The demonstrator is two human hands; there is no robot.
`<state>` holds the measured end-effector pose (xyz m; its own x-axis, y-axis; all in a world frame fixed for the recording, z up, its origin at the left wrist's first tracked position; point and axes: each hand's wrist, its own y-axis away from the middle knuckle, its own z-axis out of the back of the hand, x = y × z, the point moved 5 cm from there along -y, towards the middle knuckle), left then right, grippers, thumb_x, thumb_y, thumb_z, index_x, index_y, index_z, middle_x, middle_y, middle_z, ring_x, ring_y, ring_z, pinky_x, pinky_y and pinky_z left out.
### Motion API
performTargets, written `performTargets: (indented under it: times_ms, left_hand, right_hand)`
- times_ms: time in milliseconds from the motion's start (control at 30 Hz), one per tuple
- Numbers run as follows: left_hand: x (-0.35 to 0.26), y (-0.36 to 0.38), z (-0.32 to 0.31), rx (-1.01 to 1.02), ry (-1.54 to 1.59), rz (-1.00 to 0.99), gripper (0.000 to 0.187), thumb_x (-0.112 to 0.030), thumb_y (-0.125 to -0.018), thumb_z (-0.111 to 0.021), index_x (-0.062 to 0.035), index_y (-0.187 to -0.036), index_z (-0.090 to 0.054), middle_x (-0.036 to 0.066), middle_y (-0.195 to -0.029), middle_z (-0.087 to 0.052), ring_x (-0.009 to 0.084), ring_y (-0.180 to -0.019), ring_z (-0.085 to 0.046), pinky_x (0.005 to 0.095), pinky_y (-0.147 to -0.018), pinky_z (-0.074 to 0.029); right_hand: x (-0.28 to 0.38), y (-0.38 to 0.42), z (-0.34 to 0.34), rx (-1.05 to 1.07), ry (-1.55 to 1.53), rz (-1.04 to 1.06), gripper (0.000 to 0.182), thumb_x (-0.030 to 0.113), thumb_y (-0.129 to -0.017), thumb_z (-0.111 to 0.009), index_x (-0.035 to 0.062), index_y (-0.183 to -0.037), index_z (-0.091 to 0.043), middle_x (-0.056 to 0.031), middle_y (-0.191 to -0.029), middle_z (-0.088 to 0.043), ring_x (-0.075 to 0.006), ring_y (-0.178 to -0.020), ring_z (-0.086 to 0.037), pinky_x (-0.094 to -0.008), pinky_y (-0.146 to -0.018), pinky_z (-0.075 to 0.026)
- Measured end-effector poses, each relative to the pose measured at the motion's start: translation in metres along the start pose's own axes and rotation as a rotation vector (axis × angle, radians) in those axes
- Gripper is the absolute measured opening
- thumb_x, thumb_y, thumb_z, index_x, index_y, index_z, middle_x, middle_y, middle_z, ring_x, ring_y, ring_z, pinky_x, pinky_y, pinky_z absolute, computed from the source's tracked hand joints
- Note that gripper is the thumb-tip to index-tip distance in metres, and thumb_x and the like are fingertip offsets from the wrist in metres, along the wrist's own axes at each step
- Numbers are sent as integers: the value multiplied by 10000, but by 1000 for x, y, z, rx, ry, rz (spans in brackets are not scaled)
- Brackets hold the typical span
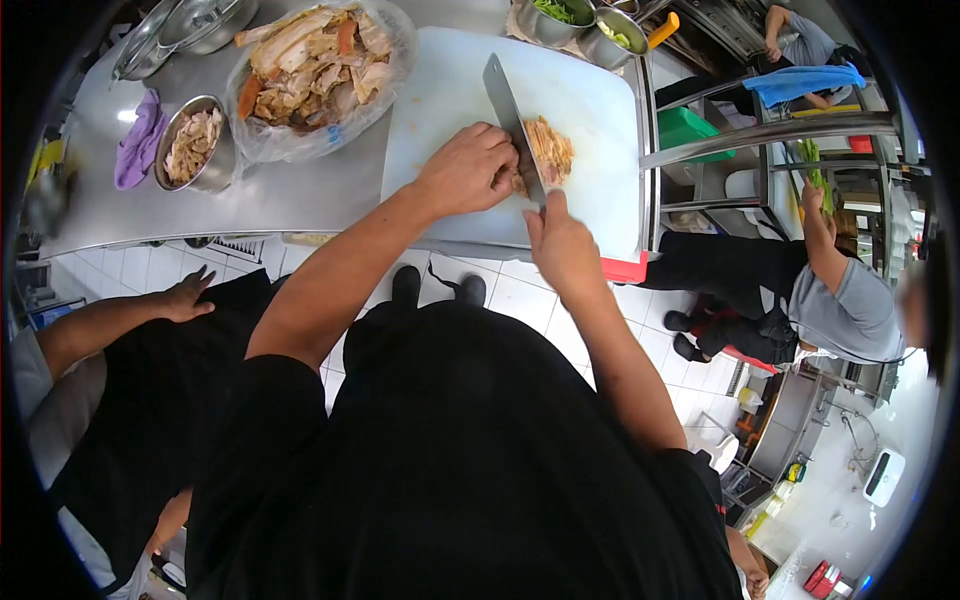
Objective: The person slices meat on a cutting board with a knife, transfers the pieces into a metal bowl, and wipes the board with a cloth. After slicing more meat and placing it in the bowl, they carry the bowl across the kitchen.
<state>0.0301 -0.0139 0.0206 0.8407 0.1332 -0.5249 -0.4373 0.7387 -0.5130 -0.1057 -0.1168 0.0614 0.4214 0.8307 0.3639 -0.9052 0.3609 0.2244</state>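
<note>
My right hand (565, 245) is wrapped round the handle of a cleaver (514, 122), whose long blade stands on the white cutting board (440, 90). On the blade's left side, my left hand (468, 168) has its fingers curled down against the flat. A bit of cooked meat (519, 186) peeks out at its fingertips, and the rest of that piece is hidden. Thin slices of meat (552, 150) lie heaped just right of the blade.
Left of the board, a clear plastic bag (405, 60) holds large meat pieces (320, 70). A steel bowl (222, 165) of meat and a purple cloth (140, 142) sit beyond. Containers of greens (555, 12) stand behind. Co-workers (840, 300) are on both sides.
</note>
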Motion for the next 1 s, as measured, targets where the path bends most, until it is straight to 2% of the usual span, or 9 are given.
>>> performTargets:
  times_ms: [67,167,200,367,500,633,767,833,1000]
  left_hand:
    - [-3,0,3,19,22,-1,171,-134,-745,-664,-64,-901,-655,101,-1011,-602,311,-1009,-564,413,-924,-483]
    - [-7,3,12,-146,43,5,164,-132,-745,-665,-68,-895,-657,92,-986,-599,306,-1001,-565,412,-916,-482]
    - [-7,3,10,-109,47,-4,166,-132,-746,-666,-67,-899,-657,92,-986,-599,306,-1000,-566,412,-920,-482]
    - [-1,1,5,-17,-13,-7,176,-130,-754,-669,-60,-916,-662,97,-1000,-599,311,-997,-570,412,-937,-482]
    - [-2,0,9,12,24,-14,169,-135,-757,-670,-60,-908,-667,97,-1000,-600,310,-997,-572,409,-928,-488]
    - [-2,5,13,-43,31,-46,177,-138,-761,-676,-60,-920,-669,103,-1020,-602,310,-1003,-573,411,-914,-495]
    - [3,4,9,76,2,-9,188,-113,-782,-679,-58,-960,-649,126,-1107,-589,333,-1053,-566,419,-937,-487]
    - [5,5,11,63,31,-2,189,-110,-778,-678,-55,-956,-648,126,-1108,-591,332,-1054,-566,415,-940,-485]
    - [-1,7,15,-78,16,-22,172,-128,-761,-665,-48,-913,-660,101,-1026,-603,307,-998,-576,416,-910,-493]
  right_hand:
    - [12,-18,19,-26,-9,46,332,293,-1016,-541,-9,-1120,-454,-316,-873,-675,-526,-858,-641,-585,-768,-493]
    - [27,-6,58,139,-35,-38,324,283,-1012,-553,-10,-1110,-457,-303,-853,-676,-519,-838,-644,-575,-738,-497]
    - [27,6,63,196,-79,-69,321,282,-1011,-555,-9,-1105,-457,-301,-851,-676,-518,-838,-645,-573,-737,-498]
    - [-4,13,-3,16,-13,-34,320,286,-1006,-545,16,-1134,-429,-300,-873,-688,-503,-852,-666,-597,-773,-514]
    - [20,-24,27,9,69,46,345,297,-1012,-553,-10,-1134,-456,-319,-904,-679,-524,-839,-647,-583,-735,-502]
    - [30,13,58,184,-1,-70,345,283,-1011,-552,-27,-1131,-458,-306,-929,-690,-502,-874,-662,-557,-761,-518]
    - [9,7,1,42,31,-54,366,279,-1010,-554,-40,-1162,-457,-311,-930,-688,-497,-898,-660,-563,-790,-513]
    - [11,-13,0,-31,2,15,386,286,-1008,-557,-42,-1186,-459,-314,-930,-686,-501,-901,-657,-565,-794,-511]
    - [31,-5,47,126,28,-42,386,271,-1002,-565,-30,-1216,-453,-314,-896,-683,-509,-904,-650,-563,-781,-507]
